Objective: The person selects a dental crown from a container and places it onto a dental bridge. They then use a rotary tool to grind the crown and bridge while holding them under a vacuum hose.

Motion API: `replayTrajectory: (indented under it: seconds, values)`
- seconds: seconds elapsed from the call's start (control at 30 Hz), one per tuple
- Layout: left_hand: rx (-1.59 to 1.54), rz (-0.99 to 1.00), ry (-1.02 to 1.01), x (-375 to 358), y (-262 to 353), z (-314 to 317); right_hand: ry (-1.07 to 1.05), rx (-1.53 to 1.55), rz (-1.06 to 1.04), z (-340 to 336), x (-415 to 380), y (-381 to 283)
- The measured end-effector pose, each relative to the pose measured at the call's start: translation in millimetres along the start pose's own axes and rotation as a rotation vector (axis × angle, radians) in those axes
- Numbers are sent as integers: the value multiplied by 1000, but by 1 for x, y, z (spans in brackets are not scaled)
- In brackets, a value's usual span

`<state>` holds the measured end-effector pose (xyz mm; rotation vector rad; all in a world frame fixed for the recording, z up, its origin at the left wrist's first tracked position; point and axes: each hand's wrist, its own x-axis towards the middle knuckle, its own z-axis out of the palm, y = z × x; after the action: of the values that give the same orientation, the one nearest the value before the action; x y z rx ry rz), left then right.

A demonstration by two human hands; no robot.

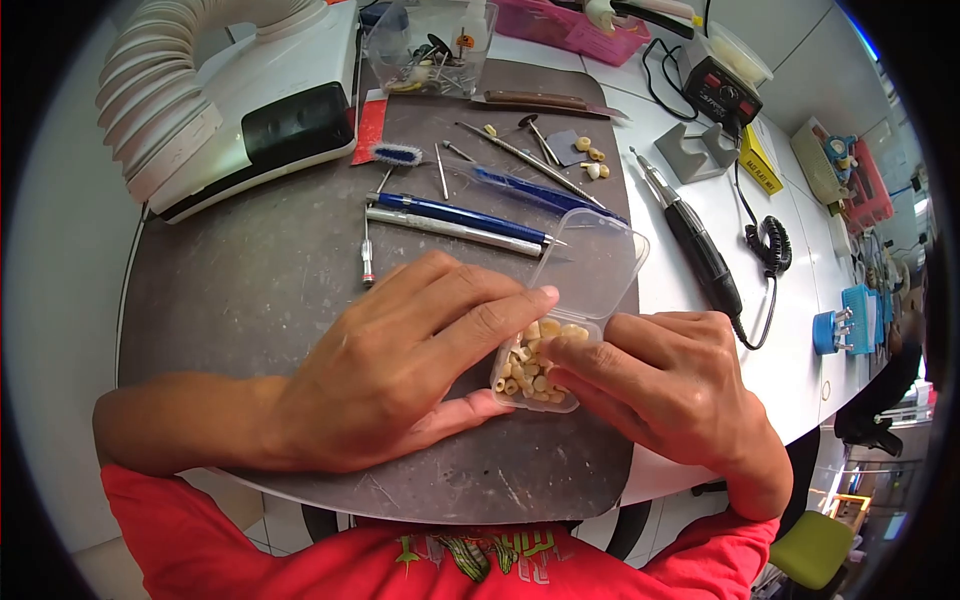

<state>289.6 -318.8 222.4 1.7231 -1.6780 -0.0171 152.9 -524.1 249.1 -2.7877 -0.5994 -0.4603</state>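
Note:
A small clear plastic box [548, 405] with its lid [595, 265] swung back sits near the front right of the grey mat. Inside lie many cream-coloured dental crowns [519, 372], shaped like hollow teeth. My left hand [395, 365] grips the box from the left, thumb low along the near side and fingers at the far edge. Over the box's right side, my right hand [675, 385] reaches in with curled fingers, the tips among the crowns. Whether a crown is pinched between those fingertips is hidden.
Beyond the box lie a blue pencil [460, 218], a silver rod [455, 232], a brush [397, 154] and a knife [545, 101]. Several loose crowns [594, 170] rest at the mat's right edge. A corded handpiece [700, 255] lies right; a white hose [150, 85] stands left.

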Motion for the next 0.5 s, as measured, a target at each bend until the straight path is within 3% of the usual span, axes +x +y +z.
replayTrajectory:
  seconds: [0.23, 0.4, 0.5]
  values:
    - [17, 6, 10, -1, 0, 1, -42, 35, -4, 0, 3, 1]
    - [18, -5, 1, -1, -1, 1, 146, 219, 202, 0, 2, 5]
    - [21, 3, -4, -1, -1, 1, 211, 247, 218, -1, 3, 6]
